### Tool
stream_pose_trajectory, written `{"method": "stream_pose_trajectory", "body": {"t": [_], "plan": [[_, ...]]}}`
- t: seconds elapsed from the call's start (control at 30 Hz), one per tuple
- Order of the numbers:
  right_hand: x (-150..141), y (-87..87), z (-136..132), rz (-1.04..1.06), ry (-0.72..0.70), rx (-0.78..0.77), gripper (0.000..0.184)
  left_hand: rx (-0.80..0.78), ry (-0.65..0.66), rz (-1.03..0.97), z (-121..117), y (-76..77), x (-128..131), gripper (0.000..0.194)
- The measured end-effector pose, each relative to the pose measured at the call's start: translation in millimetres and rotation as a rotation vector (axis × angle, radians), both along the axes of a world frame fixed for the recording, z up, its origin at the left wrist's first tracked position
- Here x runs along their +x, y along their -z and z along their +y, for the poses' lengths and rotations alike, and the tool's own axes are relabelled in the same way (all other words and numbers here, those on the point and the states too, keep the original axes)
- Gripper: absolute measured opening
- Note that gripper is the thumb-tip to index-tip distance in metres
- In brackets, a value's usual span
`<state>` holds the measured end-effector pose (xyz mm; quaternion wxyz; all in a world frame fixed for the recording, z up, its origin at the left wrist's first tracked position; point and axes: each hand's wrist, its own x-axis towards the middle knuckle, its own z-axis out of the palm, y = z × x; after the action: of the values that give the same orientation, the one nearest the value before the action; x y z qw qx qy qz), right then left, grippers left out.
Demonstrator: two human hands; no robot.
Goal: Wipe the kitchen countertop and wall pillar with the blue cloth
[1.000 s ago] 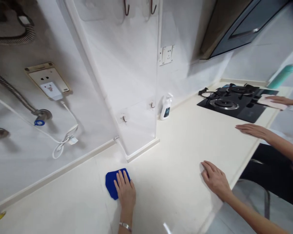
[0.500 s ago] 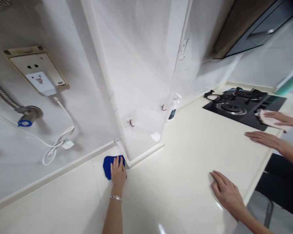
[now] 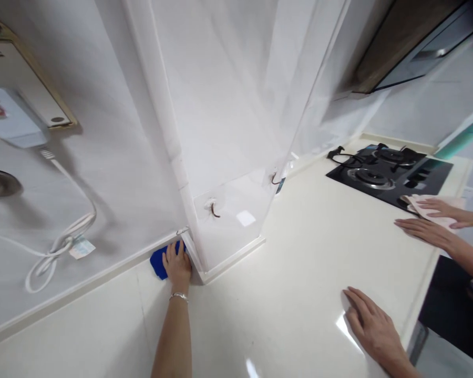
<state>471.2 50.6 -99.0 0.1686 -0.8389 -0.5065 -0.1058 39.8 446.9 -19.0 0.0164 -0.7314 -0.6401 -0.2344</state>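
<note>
My left hand (image 3: 177, 265), with a silver bracelet on the wrist, presses a blue cloth (image 3: 158, 262) onto the cream countertop (image 3: 299, 262). The cloth sits in the corner where the wall meets a white boxed column (image 3: 228, 105), and my hand hides most of it. My right hand (image 3: 372, 328) lies flat on the counter near its front edge, holding nothing. At the right, a co-worker's hand (image 3: 443, 210) rests on a pink cloth (image 3: 425, 205) beside the black gas hob (image 3: 382, 176). Another hand of theirs (image 3: 428, 232) lies flat on the counter.
A wall socket (image 3: 19, 79) with a plugged-in white cable (image 3: 59, 252) sits on the left wall. Small hooks (image 3: 214, 208) are stuck on the column. A range hood (image 3: 413, 52) hangs above the hob, and a teal bottle (image 3: 463, 139) lies beyond it.
My left hand and the blue cloth have slid further into the corner against the column. The co-worker's pink cloth has moved onto the hob's edge. The whole view has shifted and tilted.
</note>
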Motion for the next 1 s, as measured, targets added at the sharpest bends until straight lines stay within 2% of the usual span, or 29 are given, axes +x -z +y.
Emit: {"method": "stream_pose_trajectory", "body": {"t": [0.2,0.37,0.57,0.77,0.93,1.0], "plan": [[-2,-4.9,2,-0.001,-0.001,0.0,0.05,0.005,-0.018,0.005,3,-2.2,6,0.051],[-7,-9.6,6,-0.015,-0.005,0.045,0.048,0.031,0.003,-0.01,-20,-1.3,5,0.059],[-14,-23.9,13,-0.023,0.009,0.064,0.043,0.048,-0.076,0.058,-78,6.7,8,0.065],[-18,-28.7,16,-0.012,0.028,0.084,0.043,0.11,0.022,0.179,-149,9.9,21,0.066],[-18,-27.9,18,-0.001,0.024,0.116,0.045,0.101,-0.004,0.223,-191,9.6,40,0.07],[-18,-28.3,19,-0.001,0.023,0.125,0.046,0.083,0.036,0.231,-207,11.5,50,0.07]]}}
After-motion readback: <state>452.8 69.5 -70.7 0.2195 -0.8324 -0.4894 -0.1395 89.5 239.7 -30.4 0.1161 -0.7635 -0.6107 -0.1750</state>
